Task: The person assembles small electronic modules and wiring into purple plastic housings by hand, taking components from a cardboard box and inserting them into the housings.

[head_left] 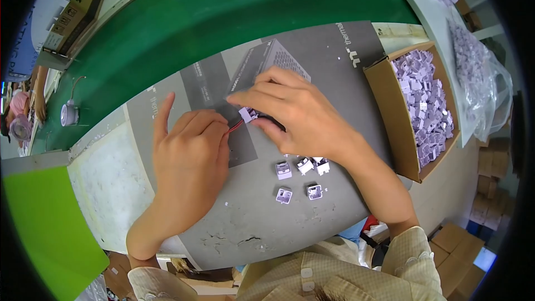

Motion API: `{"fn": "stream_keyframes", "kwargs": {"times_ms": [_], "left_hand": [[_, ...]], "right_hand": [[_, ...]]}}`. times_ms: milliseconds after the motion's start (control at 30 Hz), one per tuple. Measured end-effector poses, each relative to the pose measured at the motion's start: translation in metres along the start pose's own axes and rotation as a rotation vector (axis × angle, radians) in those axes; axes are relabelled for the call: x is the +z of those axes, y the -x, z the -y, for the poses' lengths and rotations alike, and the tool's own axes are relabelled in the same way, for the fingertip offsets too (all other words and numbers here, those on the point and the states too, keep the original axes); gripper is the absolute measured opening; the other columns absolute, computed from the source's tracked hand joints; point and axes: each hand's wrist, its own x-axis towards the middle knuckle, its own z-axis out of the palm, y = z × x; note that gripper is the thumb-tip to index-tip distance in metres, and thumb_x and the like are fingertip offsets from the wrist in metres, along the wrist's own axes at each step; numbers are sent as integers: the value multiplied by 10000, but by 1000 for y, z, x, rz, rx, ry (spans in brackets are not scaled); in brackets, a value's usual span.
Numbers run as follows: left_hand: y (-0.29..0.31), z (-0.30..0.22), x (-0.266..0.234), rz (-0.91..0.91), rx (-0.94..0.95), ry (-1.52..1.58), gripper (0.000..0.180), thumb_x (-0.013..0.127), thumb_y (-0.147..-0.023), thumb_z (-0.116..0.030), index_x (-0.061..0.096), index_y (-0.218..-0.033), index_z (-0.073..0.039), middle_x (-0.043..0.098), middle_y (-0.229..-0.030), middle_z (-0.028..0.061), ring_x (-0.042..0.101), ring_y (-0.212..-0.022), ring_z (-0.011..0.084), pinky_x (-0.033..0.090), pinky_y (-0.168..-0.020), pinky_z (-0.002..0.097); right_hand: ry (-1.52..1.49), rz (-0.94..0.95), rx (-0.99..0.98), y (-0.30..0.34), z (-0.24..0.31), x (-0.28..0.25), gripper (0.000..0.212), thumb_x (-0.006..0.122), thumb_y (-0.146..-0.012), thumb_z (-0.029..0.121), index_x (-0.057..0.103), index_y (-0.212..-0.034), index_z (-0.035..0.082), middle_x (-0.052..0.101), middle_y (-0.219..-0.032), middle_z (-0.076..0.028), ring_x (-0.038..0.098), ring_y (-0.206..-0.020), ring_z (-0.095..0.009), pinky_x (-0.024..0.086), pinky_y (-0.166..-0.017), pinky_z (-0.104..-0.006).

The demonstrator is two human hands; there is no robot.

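Note:
Over the grey printed board, my right hand (298,111) is closed with thumb and fingers around a small lilac plastic housing (247,115). A thin red wire (236,126), with a dark one beside it, runs from the housing toward my left hand (192,150). That hand is closed, its thumb and fingers pinching the wire while the little finger sticks out. The fingers hide where the wire ends. Closer to me lie several loose lilac housings, among them one with its open side up (283,195) and another standing beyond it (283,170).
An open cardboard box (394,125) full of lilac housings stands at the right. Beyond the board runs a green conveyor belt (234,14), carrying a round lilac unit (69,113) with a wire at the left. Another person's arm (40,95) shows at the far left.

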Motion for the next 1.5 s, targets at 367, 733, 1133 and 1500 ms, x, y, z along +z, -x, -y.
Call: {"fn": "stream_keyframes", "kwargs": {"times_ms": [367, 733, 1133, 1500], "left_hand": [[-2, -9, -14, 148, 11, -77, 417, 801, -707, -68, 644, -1093, -52, 664, -1130, 73, 614, -1099, 268, 379, -1101, 538], [-5, 3, -17, 255, -104, 137, 627, 861, -654, -54, 545, -1194, -13, 629, -1142, 160, 634, -936, 379, 544, -774, 447], [-21, 11, -23, 201, -249, 638, 558, 933, -634, -178, 666, -1097, -19, 725, -944, 113, 718, -826, 202, 561, -745, 294], [-23, 7, -25, 199, -370, 723, 625, 952, -587, -159, 666, -1125, -17, 711, -991, 73, 695, -907, 155, 575, -747, 279]], "right_hand": [[130, -11, -66, 0, 3, 2, 480, 740, -714, 24, 645, -1185, 33, 686, -941, -49, 594, -981, -231, 409, -942, -392], [-58, -43, -49, -1, 11, 6, 518, 743, -715, -1, 619, -1217, 27, 684, -919, -70, 606, -950, -243, 398, -971, -395], [-407, -152, -4, -8, 7, -17, 318, 780, -719, -4, 690, -1021, 40, 717, -960, -97, 683, -881, -292, 515, -820, -394], [-364, -279, -13, -8, 14, -12, 237, 791, -752, 3, 747, -982, 39, 742, -972, -108, 711, -845, -273, 562, -752, -341]]}}
